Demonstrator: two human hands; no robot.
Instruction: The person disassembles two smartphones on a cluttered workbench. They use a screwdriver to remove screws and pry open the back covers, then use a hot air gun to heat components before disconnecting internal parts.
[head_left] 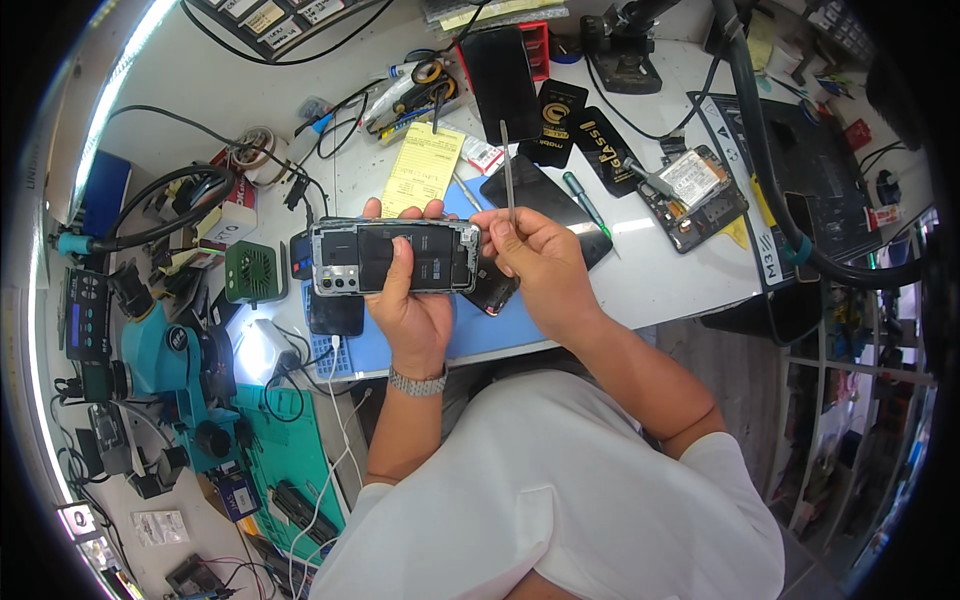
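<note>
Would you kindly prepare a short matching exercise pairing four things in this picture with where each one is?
1. opened phone
2. slim metal tool
3. yellow paper
4. green boxy device

A. just beyond the opened phone
B. in the right hand
C. left of the opened phone
D. in the left hand

Pairs: 1-D, 2-B, 3-A, 4-C

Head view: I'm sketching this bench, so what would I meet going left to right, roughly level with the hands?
Control unit with a blue display → teal instrument stand → green box-shaped device → opened phone in the left hand → right hand with a slim tool → second opened phone.
</note>
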